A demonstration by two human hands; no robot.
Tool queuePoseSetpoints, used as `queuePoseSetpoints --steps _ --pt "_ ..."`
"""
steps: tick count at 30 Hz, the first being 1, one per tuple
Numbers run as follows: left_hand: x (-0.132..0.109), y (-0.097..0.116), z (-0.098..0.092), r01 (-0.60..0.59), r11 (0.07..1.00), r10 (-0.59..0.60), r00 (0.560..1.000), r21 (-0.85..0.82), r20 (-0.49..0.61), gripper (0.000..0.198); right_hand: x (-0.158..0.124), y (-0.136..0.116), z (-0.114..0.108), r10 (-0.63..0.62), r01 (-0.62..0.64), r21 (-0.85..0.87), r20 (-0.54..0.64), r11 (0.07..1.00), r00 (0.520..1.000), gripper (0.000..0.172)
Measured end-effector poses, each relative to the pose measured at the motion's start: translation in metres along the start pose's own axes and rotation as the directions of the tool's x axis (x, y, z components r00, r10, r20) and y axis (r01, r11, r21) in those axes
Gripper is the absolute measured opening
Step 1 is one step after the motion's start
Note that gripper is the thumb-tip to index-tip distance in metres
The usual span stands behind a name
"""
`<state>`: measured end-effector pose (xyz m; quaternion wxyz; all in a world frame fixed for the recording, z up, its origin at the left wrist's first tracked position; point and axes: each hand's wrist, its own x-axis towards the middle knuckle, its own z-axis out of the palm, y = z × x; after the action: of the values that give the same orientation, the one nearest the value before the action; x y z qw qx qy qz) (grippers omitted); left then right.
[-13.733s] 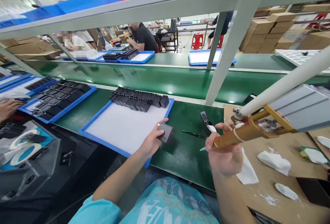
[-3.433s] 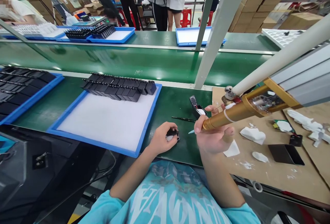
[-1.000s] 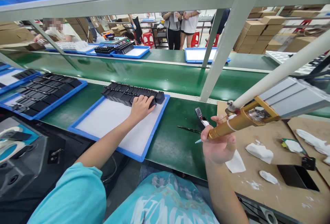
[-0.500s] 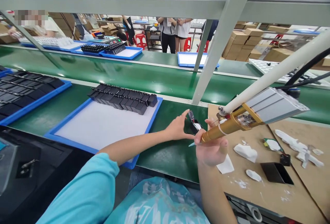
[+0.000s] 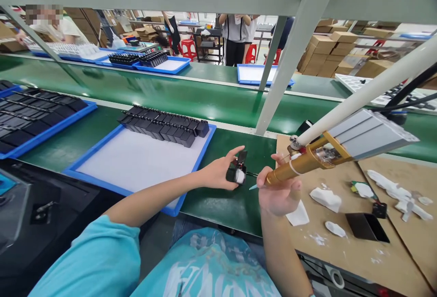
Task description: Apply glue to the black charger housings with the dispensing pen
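My left hand point(image 5: 218, 172) is closed on a small black case point(image 5: 241, 164), pinched between thumb and fingers. The case has an upright black flap and a white piece point(image 5: 240, 176) inside. My right hand point(image 5: 278, 194) is curled round the front end of a gold-coloured cylindrical tool point(image 5: 290, 171) with a grey finned block at its back. A thin dark shaft point(image 5: 251, 174) reaches from beside my right thumb toward the case; I cannot tell whether they touch. A light-blue pointed tip point(image 5: 253, 187) sticks out below that thumb.
A blue-rimmed tray point(image 5: 205, 149) holds rows of black cases point(image 5: 160, 126). Another loaded tray point(image 5: 37, 140) stands left. On the brown board point(image 5: 327, 242) lie white scraps point(image 5: 326, 199) and a hollow black box point(image 5: 367, 227). A metal post point(image 5: 283, 64) and white pole point(image 5: 362, 99) rise nearby.
My left hand has moved left with the black case, away from my right hand. The case is turned, so its flap stands up and the white piece shows more. My right hand has barely moved.
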<state>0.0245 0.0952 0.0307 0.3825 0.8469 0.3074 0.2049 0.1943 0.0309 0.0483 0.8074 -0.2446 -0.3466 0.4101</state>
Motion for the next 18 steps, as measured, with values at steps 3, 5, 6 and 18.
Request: queuePoseSetpoints --steps 3,5,6,18 --pt "-0.038 0.001 -0.010 0.063 0.997 -0.057 0.988 -0.034 0.142 0.107 0.000 -0.001 0.001 0.005 -0.005 -0.004 0.007 1.000 1.000 0.037" --pt "-0.056 0.003 -0.012 0.107 0.993 -0.097 0.979 -0.047 0.180 0.099 0.000 -0.001 0.001 0.015 -0.015 -0.011 0.016 1.000 1.000 0.036" --pt "-0.061 0.005 -0.011 0.112 0.992 -0.101 0.979 -0.052 0.180 0.094 0.001 -0.002 0.001 0.016 -0.016 -0.016 0.018 1.000 1.000 0.036" --pt "-0.092 0.013 0.041 0.157 0.966 -0.013 0.819 0.203 -0.573 0.014 0.001 -0.001 0.005 0.007 -0.006 -0.006 0.041 1.000 0.999 0.034"
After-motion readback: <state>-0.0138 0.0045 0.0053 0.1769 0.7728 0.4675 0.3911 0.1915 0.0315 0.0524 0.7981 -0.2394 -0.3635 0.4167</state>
